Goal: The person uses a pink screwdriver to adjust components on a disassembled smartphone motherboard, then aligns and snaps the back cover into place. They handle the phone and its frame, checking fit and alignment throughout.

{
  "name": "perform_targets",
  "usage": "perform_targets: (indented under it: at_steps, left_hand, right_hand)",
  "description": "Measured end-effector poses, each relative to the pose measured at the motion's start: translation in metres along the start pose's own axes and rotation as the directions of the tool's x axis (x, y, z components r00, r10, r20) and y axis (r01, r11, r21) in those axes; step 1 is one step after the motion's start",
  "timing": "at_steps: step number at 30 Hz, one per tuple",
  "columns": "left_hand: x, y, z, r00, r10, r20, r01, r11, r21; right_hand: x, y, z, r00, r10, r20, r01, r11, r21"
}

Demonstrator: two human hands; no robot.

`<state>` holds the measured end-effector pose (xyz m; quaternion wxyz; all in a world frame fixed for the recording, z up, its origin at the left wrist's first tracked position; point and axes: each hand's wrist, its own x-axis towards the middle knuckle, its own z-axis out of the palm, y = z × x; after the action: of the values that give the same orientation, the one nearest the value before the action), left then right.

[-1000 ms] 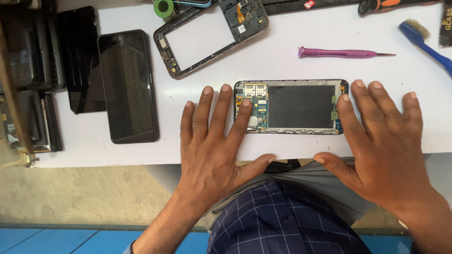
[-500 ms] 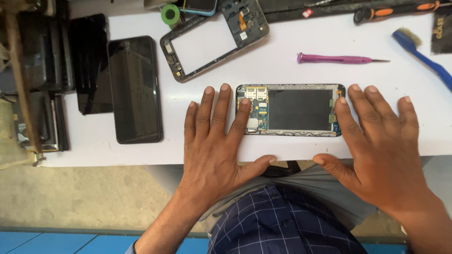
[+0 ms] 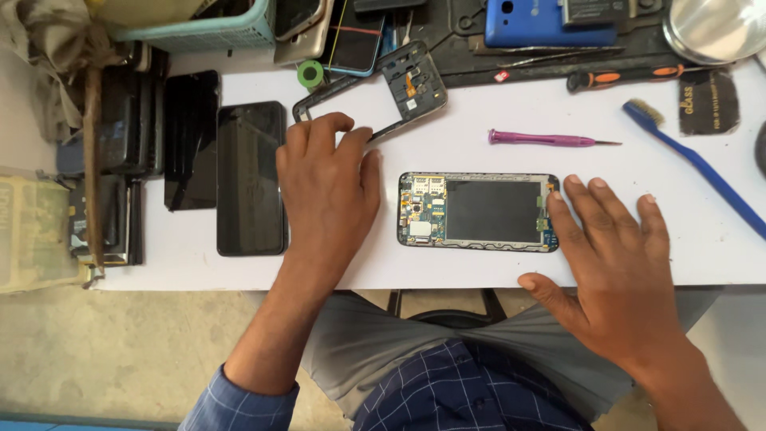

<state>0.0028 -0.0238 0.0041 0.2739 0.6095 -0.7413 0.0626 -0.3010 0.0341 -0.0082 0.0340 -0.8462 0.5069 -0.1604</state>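
Item: opened phone [image 3: 477, 211], circuit board exposed, flat on our white table [image 3: 479, 271]. Our right hand [image 3: 614, 263] lies flat and open, fingertips touching its right end. Our left hand [image 3: 329, 187], open, reaches onto the empty phone frame [image 3: 415, 84]. Teal basket [image 3: 199, 28] at far left: contents unclear.

bench [image 3: 638, 168] white | screwdriver [image 3: 542, 139] purple | brush [image 3: 702, 172] blue | opened phone [image 3: 477, 211] black panel, blue-green board | basket [image 3: 215, 32] teal | shirt [image 3: 463, 391] navy plaid | tape roll [image 3: 310, 75] green
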Motion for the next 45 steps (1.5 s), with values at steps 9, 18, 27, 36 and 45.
perform_targets:
  at_steps: [9, 18, 27, 36, 45]
  left_hand:
    - [0.005, 0.015, -0.009, 0.993, 0.089, -0.084, -0.087, 0.996, 0.030]
    - [0.016, 0.027, -0.041, 0.928, -0.370, 0.046, 0.263, 0.563, -0.784]
    - [-0.013, 0.066, -0.017, 0.782, -0.353, 0.514, 0.478, -0.189, -0.858]
    - [-0.040, 0.077, -0.006, 0.797, -0.279, 0.536, 0.476, -0.258, -0.841]
    - [-0.049, 0.052, -0.019, 0.862, -0.351, 0.366, 0.451, 0.199, -0.870]
  right_hand:
    - [-0.003, 0.004, -0.002, 1.000, 0.018, 0.019, -0.019, 1.000, 0.008]
    - [0.009, -0.005, -0.017, 0.993, 0.097, -0.063, -0.080, 0.972, 0.221]
    - [0.039, -0.046, -0.032, 0.969, 0.163, -0.185, -0.062, 0.889, 0.454]
    - [0.043, -0.055, -0.021, 0.968, 0.174, -0.181, -0.088, 0.910, 0.405]
    - [0.037, -0.019, -0.026, 0.978, 0.109, -0.176, -0.019, 0.895, 0.447]
